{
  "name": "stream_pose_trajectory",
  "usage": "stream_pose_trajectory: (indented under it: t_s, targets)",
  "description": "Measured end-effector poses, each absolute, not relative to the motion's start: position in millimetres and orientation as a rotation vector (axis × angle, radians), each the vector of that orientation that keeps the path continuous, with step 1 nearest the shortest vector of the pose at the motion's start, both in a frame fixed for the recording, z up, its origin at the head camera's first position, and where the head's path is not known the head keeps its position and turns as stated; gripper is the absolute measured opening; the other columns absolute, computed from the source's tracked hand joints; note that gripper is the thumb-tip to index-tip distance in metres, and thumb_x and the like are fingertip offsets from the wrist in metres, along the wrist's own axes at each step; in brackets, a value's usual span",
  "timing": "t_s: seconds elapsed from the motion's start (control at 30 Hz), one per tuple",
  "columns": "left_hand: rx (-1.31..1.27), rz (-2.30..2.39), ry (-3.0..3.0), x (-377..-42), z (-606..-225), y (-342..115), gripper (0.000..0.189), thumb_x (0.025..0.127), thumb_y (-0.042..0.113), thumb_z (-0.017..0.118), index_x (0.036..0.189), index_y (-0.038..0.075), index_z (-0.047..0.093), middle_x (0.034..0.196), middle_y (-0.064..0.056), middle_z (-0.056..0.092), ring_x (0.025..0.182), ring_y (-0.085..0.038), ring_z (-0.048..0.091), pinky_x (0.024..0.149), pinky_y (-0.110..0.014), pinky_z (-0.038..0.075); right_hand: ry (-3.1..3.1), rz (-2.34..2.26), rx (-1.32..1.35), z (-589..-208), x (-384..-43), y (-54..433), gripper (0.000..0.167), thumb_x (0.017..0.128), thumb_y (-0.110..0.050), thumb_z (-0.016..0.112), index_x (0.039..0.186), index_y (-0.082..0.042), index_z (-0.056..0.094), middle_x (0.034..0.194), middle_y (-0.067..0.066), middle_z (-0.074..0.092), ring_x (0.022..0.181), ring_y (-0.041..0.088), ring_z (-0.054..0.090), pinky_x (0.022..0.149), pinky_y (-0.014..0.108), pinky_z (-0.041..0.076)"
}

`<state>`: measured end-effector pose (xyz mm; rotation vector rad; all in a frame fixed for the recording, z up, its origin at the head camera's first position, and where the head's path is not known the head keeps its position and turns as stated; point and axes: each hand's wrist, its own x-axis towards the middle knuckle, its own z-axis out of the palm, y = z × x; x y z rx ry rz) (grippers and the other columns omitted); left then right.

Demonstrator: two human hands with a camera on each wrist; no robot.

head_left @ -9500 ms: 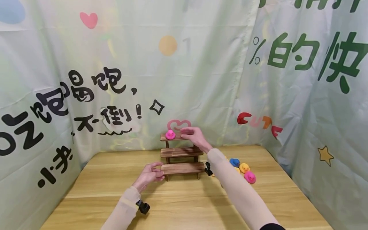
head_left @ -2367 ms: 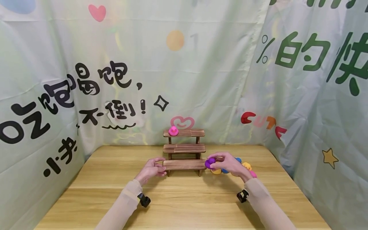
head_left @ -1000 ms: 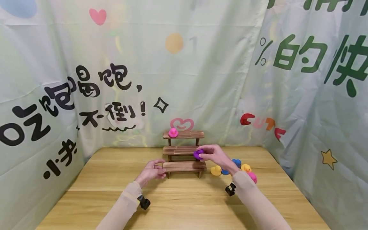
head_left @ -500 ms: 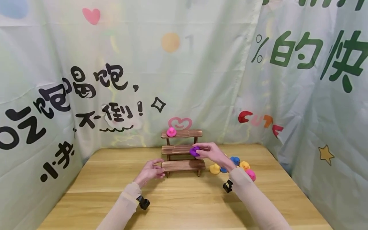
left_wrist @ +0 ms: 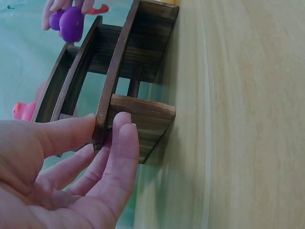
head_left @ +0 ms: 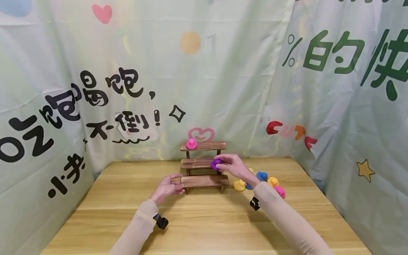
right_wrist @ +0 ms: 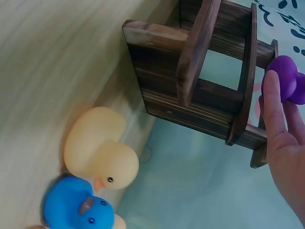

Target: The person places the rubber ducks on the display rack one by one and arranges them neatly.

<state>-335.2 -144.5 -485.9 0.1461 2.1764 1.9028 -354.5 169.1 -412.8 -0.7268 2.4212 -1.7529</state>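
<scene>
A three-step wooden display stand [head_left: 204,181] stands on the table. My left hand [head_left: 167,186] holds the left end of its bottom step, thumb on one side and fingers on the other, as the left wrist view shows. My right hand [head_left: 235,166] pinches a purple rubber duck [head_left: 215,164] at the right end of the middle step. In the right wrist view the purple duck [right_wrist: 283,78] is between the fingers; whether it touches the step I cannot tell. A pink rubber duck [head_left: 191,143] sits at the left of the top step.
Right of the stand several rubber ducks lie on the wooden table [head_left: 197,226]: a yellow duck [head_left: 239,185], a blue duck [head_left: 262,176], another yellow duck [head_left: 273,182] and a pink duck [head_left: 279,192]. A printed curtain [head_left: 159,53] hangs behind and at both sides.
The right hand left the top step and took hold of the purple duck. It carried the duck left from beside the bottom step to the middle step. The left hand stays put.
</scene>
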Motion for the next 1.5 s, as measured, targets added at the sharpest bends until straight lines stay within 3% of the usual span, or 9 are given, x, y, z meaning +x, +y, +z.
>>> stream_pose_trajectory:
  t_s: [0.17,0.33,0.5,0.87,1.13,1.5]
  targets:
    - [0.154,1.911,2.186,-334,-483,-145,0.055,0.091,-0.006,0.061,0.143,-0.003,0.044,0.095,-0.017,0.067,0.079,-0.022,0.071,0.084,-0.042,0.061,2.430,-1.756,-0.762,-406,-356,163,0.036,0.093,-0.010,0.068,0.127,0.001,0.062,0.124,0.024,0.065,0.108,0.029,0.067,0.084,0.033,0.060]
    - [0.144,1.918,2.200,-333,-481,-144,0.054,0.091,-0.005,0.062,0.142,-0.004,0.044,0.095,-0.018,0.066,0.083,-0.028,0.071,0.085,-0.045,0.060,2.416,-1.808,-0.751,-403,-359,154,0.040,0.090,-0.010,0.071,0.127,0.002,0.062,0.125,0.023,0.065,0.115,0.031,0.064,0.089,0.030,0.058]
    - [0.157,1.914,2.203,-333,-480,-141,0.053,0.092,-0.004,0.062,0.142,-0.004,0.045,0.095,-0.018,0.066,0.085,-0.031,0.071,0.084,-0.045,0.060,2.432,-1.864,-0.660,-400,-362,146,0.039,0.087,-0.013,0.075,0.124,-0.005,0.066,0.122,0.017,0.068,0.114,0.028,0.065,0.089,0.029,0.058]
    - [0.127,1.923,2.202,-331,-484,-142,0.053,0.090,-0.007,0.062,0.141,-0.004,0.046,0.098,-0.021,0.066,0.083,-0.027,0.071,0.083,-0.042,0.061,2.596,-1.898,-0.614,-394,-369,138,0.048,0.086,-0.019,0.077,0.130,-0.008,0.063,0.129,0.015,0.064,0.123,0.033,0.059,0.098,0.037,0.054]
    - [0.140,1.927,2.200,-329,-482,-142,0.054,0.090,-0.008,0.061,0.141,-0.005,0.044,0.098,-0.021,0.065,0.083,-0.026,0.071,0.086,-0.045,0.060,2.583,-1.952,-0.605,-390,-375,132,0.042,0.088,-0.018,0.075,0.127,-0.007,0.065,0.125,0.015,0.067,0.113,0.029,0.063,0.089,0.030,0.057]
    - [0.156,1.930,2.193,-328,-483,-143,0.054,0.090,-0.008,0.061,0.141,-0.006,0.044,0.097,-0.020,0.066,0.082,-0.026,0.071,0.084,-0.045,0.060,2.571,-2.019,-0.568,-383,-387,123,0.045,0.090,-0.017,0.072,0.132,-0.003,0.060,0.124,0.016,0.067,0.111,0.030,0.066,0.096,0.036,0.055]
